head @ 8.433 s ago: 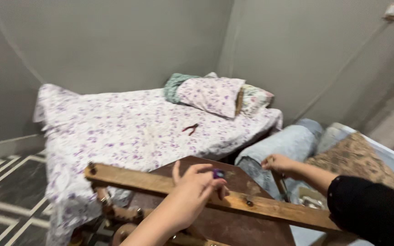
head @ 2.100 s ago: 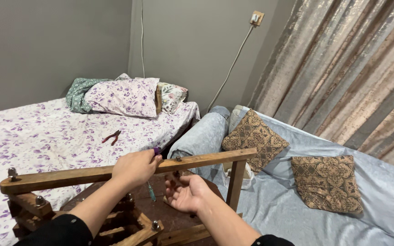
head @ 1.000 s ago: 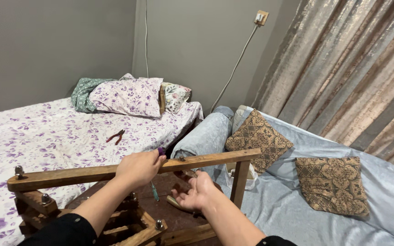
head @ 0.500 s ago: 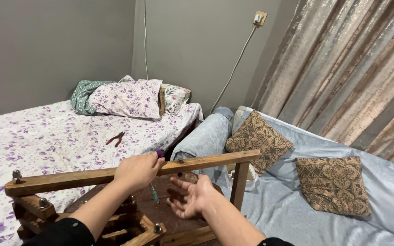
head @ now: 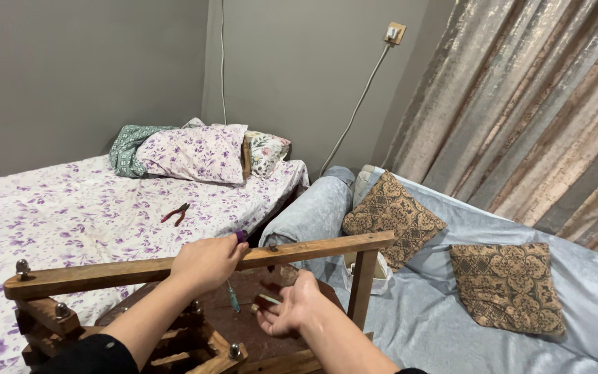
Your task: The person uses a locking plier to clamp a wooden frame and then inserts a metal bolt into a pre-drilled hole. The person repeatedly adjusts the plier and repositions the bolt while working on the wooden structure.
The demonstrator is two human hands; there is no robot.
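Left hand [head: 207,262] grip closed on tool [head: 232,296] at beam [head: 313,248]; beam stiff, heavy. Right hand [head: 291,310] below beam, pinching small light piece [head: 267,300].

The bed [head: 70,208] at the left has a white sheet with purple flowers, and red-handled pliers [head: 175,213] lie on it near the pillows [head: 195,152] at its head. The sofa [head: 451,312] at the right has a pale blue cover, and two brown patterned cushions [head: 506,284] lie on it.
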